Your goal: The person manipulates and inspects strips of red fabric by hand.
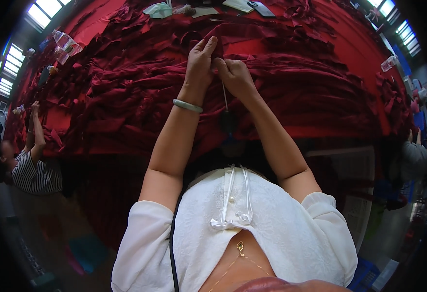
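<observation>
Long strips of dark red fabric [291,92] lie heaped across the table in front of me. My left hand [201,63] is closed on a piece of this fabric at the middle of the heap, thumb pointing up. Close beside it, my right hand [236,78] is closed in a pinch near the left fingers. What sits in that pinch is too small to make out. A thin pale cord [225,95] runs from below my hands down to a dark rounded object [228,120] at the table's near edge.
Clear plastic bottles [66,44] stand at the far left, another bottle [388,63] at the right. A phone [261,9] and a pale green cloth or mask [158,10] lie at the far edge. A person in stripes [37,170] works at left, another person [414,158] at right.
</observation>
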Motion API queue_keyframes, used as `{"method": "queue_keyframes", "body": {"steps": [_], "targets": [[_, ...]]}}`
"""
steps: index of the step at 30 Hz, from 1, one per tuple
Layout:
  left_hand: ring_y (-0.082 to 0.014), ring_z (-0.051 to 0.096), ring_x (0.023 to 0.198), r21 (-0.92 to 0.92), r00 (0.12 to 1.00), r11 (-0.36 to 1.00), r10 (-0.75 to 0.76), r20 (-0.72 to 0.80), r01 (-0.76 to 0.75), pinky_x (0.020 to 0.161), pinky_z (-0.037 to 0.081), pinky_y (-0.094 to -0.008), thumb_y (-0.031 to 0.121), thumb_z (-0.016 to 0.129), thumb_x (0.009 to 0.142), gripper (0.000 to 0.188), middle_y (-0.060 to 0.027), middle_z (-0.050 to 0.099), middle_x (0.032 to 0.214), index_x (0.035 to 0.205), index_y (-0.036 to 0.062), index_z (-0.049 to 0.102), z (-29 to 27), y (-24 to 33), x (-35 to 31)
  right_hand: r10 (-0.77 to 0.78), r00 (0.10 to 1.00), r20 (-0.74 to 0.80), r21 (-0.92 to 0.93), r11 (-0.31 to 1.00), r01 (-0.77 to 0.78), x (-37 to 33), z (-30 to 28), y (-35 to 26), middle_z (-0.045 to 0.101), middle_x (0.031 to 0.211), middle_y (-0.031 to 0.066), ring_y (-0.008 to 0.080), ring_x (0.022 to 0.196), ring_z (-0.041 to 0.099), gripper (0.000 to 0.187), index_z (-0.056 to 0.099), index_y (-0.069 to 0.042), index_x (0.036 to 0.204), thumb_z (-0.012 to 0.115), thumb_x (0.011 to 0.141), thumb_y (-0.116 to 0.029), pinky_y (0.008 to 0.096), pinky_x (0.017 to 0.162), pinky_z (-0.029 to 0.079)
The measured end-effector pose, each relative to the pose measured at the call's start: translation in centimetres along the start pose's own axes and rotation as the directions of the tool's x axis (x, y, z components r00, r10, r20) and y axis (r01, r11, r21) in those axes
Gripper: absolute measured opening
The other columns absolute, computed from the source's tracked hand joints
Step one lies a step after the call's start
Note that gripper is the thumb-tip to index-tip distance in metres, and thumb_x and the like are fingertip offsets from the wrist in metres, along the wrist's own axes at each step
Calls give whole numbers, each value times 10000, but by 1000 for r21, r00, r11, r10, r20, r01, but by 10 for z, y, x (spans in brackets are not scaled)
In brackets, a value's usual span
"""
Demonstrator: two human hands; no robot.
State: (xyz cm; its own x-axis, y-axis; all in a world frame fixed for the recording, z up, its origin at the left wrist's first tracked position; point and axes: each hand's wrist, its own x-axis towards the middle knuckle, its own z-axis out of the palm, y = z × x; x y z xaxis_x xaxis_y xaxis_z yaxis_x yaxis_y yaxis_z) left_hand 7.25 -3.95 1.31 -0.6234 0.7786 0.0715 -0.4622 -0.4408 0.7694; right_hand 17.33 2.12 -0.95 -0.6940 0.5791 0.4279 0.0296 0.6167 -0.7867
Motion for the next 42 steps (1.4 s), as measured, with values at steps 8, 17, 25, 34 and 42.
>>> {"method": "queue_keyframes", "body": {"steps": [8,17,25,34,42], "targets": [[-11,436,519,60,998,996,60,-19,-59,429,308,-162,142,607,913,71,44,553,694,873,111,558,0,-21,-44,49,999,19,-18,999,-49,119,0,1,615,697,219,383,726,625,488,614,12,743,544,883,-451,452,618,461],[-67,456,543,135,994,991,7,-111,8,448,368,-196,355,550,941,320,3,539,722,945,36,582,-18,13,-22,-80,986,-149,18,996,83,-24,12,-20,556,665,238,402,643,577,361,520,47,784,514,925,-285,429,585,427],[-28,497,580,132,996,989,74,-44,-67,495,392,-176,132,592,920,89,35,587,767,947,48,597,6,-5,-60,53,999,5,-51,997,-53,-2,-19,-1,602,714,229,413,727,596,474,553,12,768,492,920,-432,470,619,441],[-12,404,489,339,992,941,22,-121,20,430,304,-169,232,549,952,154,65,490,616,871,106,581,-14,-11,-89,-11,1000,-27,408,913,21,57,23,14,598,621,73,91,561,455,285,622,28,807,578,913,-233,307,530,416],[-46,445,532,144,999,989,-28,-23,31,471,372,-198,297,532,953,234,40,543,694,904,83,614,-9,16,-7,46,996,78,623,778,-84,11,8,-12,586,726,-45,11,607,475,173,627,-22,904,574,931,-184,192,516,384]]}}
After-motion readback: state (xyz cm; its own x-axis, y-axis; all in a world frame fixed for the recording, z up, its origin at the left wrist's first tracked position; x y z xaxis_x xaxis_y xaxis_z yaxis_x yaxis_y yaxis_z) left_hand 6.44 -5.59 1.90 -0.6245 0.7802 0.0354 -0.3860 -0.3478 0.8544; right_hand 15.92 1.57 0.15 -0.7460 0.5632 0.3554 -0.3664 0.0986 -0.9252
